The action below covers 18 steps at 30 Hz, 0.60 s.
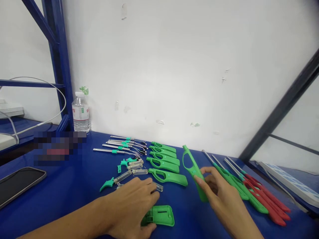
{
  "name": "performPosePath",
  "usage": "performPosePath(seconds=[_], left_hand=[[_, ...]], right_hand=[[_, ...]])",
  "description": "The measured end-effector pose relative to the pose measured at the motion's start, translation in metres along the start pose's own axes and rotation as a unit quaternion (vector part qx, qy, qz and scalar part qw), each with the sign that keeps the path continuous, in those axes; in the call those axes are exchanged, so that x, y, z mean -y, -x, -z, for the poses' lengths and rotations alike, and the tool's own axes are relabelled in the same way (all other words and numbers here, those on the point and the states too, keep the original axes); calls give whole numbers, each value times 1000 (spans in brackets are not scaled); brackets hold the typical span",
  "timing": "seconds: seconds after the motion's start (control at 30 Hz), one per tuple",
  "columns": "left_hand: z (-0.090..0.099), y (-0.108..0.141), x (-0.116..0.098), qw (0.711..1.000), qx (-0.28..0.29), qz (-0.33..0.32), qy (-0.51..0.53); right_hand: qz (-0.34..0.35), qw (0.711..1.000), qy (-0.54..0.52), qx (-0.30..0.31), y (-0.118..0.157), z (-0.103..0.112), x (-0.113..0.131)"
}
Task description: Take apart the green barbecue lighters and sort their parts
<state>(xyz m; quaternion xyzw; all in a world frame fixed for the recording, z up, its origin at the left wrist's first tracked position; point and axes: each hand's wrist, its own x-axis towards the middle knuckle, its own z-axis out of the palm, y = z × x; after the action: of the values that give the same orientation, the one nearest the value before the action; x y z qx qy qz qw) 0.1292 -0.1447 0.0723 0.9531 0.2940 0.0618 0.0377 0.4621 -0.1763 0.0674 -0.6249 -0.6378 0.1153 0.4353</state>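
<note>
My right hand [219,189] is closed on a green lighter shell [193,169], which is tilted with its narrow end up. My left hand [136,207] has its fingers curled over another green shell piece [163,215] lying on the table. Its thumb is at that piece's left end, and its fingertips are beside a clear fuel tank [159,187]. More green shells [169,177] lie in a column between the hands. Left of them are clear tanks with teal triggers [108,183] and metal rods with wires [106,150].
Finished-looking green lighters [231,182] and red lighters [270,199] lie at the right. A phone [20,182] rests at the left edge, and a water bottle [81,113] stands by the wall. Blue metal posts [58,56] and a power strip [291,182] flank the blue table [74,172].
</note>
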Motion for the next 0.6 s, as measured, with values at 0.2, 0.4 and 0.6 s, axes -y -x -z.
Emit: performPosePath(seconds=[0.2,0.4,0.6], left_hand=[[6,-2,16,998,-27,48,8],[6,1,13,998,-65,6,16],[-8,5,-5,996,-59,-69,-5]], right_hand=[[15,1000,13,-21,2,-1,2],[18,999,26,-33,3,4,0],[9,998,23,-56,9,4,16]])
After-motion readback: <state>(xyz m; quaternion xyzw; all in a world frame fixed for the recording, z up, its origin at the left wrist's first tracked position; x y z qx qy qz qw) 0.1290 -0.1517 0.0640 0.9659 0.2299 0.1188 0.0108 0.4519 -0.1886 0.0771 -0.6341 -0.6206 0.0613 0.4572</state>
